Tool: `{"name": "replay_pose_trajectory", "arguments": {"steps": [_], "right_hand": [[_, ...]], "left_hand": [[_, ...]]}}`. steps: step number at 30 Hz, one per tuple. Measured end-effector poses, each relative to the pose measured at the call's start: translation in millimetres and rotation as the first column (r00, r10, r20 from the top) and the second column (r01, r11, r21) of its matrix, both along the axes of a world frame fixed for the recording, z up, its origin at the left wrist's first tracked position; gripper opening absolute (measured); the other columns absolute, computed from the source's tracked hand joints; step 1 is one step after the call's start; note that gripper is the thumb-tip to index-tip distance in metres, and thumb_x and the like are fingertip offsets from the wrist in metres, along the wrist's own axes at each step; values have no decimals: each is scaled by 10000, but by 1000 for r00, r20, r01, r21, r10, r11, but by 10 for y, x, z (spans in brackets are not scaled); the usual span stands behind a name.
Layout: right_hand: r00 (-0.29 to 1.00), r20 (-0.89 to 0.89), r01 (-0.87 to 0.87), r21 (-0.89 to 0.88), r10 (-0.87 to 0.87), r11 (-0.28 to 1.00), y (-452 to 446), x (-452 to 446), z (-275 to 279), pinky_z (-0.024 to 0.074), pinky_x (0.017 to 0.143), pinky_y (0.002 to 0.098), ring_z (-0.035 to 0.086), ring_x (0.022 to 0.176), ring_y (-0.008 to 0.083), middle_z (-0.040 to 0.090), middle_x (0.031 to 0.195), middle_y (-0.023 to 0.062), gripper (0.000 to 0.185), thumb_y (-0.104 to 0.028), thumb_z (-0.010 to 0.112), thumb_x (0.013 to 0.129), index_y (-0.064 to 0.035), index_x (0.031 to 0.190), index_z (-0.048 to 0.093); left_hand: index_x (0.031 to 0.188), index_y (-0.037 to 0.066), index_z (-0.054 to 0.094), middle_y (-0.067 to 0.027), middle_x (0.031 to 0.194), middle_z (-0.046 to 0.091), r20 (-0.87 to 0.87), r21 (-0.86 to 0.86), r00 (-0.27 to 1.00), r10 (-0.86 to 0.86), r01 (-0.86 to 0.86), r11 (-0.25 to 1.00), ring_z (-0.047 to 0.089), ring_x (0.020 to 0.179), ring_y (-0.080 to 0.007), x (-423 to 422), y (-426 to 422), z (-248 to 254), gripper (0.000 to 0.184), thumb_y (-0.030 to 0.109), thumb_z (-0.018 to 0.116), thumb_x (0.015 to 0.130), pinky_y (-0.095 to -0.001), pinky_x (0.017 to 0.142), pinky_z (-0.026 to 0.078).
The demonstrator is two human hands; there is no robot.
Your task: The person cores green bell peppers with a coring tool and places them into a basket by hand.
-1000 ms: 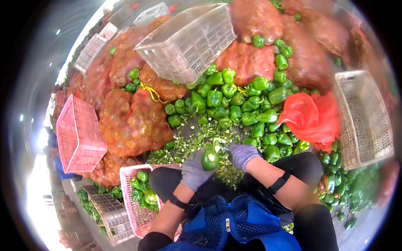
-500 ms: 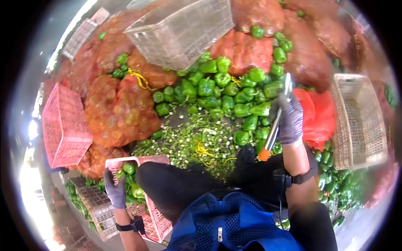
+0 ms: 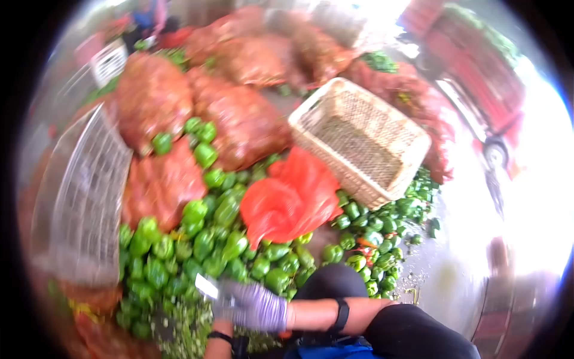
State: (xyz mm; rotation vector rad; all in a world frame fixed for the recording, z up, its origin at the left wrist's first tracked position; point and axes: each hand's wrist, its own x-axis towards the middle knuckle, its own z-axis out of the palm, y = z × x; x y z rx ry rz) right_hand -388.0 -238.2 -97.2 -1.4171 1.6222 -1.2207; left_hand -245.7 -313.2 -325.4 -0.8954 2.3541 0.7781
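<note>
My right hand (image 3: 260, 305), in a pale purple-grey glove, is closed around a knife whose bright blade (image 3: 207, 286) sticks out to the left. Close against it is my left hand (image 3: 225, 304), mostly blurred and partly covered; its fingers cannot be made out. Both hands are low in the view, just in front of a heap of green bell peppers (image 3: 156, 272). Green trimmings (image 3: 179, 326) lie on the ground below and to the left. A crumpled red mesh bag (image 3: 287, 203) rests on the peppers beyond my right hand.
A cream plastic crate (image 3: 359, 179) sits beyond the red bag, with more peppers (image 3: 382, 239) beside it. At left stands a grey-white crate (image 3: 78, 203). Full mesh sacks (image 3: 239, 119) line the back. Far right is a red vehicle (image 3: 472, 72). Another person (image 3: 149, 21) is at the far upper left.
The view has swung to the right. My left hand has left the pepper-filled pink crate and come across beside my right hand, which still holds the knife, its blade now pointing left.
</note>
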Motion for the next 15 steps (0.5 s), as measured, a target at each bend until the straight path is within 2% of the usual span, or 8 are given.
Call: {"name": "replay_pose_trajectory", "arguments": {"steps": [2, 3, 5, 9, 11, 12, 13, 15], "right_hand": [[987, 153, -80, 243, 43, 967, -6, 65, 275, 509, 745, 383, 631, 831, 344, 618, 901, 162, 332, -235, 659, 866, -45, 1114, 546], [986, 158, -93, 224, 58, 970, 87, 124, 58, 495, 744, 451, 614, 863, 405, 604, 924, 248, 459, -199, 656, 834, -19, 1219, 482], [988, 156, -47, 281, 3, 959, 48, 210, -333, 490, 753, 453, 608, 857, 409, 607, 927, 253, 520, -225, 642, 852, -21, 1285, 441], [954, 254, 53, 382, -160, 923, -37, 196, -358, 498, 759, 384, 641, 864, 334, 624, 943, 227, 580, -303, 632, 888, -21, 1341, 404], [941, 330, -59, 388, -78, 920, 12, 140, -325, 502, 750, 367, 652, 850, 288, 639, 938, 207, 592, -335, 617, 909, -8, 1351, 396], [920, 391, -148, 419, -30, 896, -6, 39, -178, 503, 747, 370, 653, 843, 284, 642, 937, 204, 602, -337, 614, 912, -4, 1360, 388], [913, 407, -179, 446, -20, 877, 20, 39, -182, 503, 744, 372, 654, 838, 281, 644, 934, 203, 600, -335, 614, 910, -2, 1357, 392], [918, 394, -188, 501, -29, 845, 68, 132, -327, 504, 736, 375, 655, 828, 277, 648, 928, 200, 584, -331, 618, 905, 0, 1339, 409]], "left_hand": [[1368, 143, 429, -176, 1310, 521, -10, 54, 1000, -23, 23, 998, 541, 1163, -350, -73, -53, -392, 656, 393, 646, 801, -395, 939, 470], [1365, 143, 429, -181, 1305, 524, -19, 65, 1000, -22, 23, 998, 541, 1162, -350, -139, -26, -502, 657, 392, 647, 797, -397, 939, 470], [1359, 143, 430, -189, 1295, 528, -39, 101, 999, -25, 29, 994, 542, 1161, -350, -144, 1, -783, 659, 391, 650, 790, -402, 937, 469], [1348, 142, 431, -206, 1275, 536, -103, 169, 995, -1, 18, 986, 544, 1157, -352, -103, -10, -1135, 663, 387, 656, 775, -411, 933, 467], [1342, 141, 431, -214, 1265, 540, -204, 177, 979, 26, 11, 984, 545, 1155, -352, -56, 6, -1354, 665, 385, 659, 767, -415, 931, 467], [1305, 97, 436, -223, 1214, 563, 15, 260, 999, -49, 43, 965, 581, 1088, -369, -207, -149, -870, 678, 418, 663, 753, -430, 893, 481], [1300, 82, 433, -211, 1203, 571, -147, 160, 989, 5, 19, 987, 596, 1062, -361, -122, -36, -1013, 683, 387, 688, 746, -425, 878, 494], [1294, 81, 437, -204, 1193, 575, -96, 155, 995, -6, 21, 988, 598, 1053, -353, -78, 42, -1136, 670, 369, 689, 743, -420, 876, 494]]}}
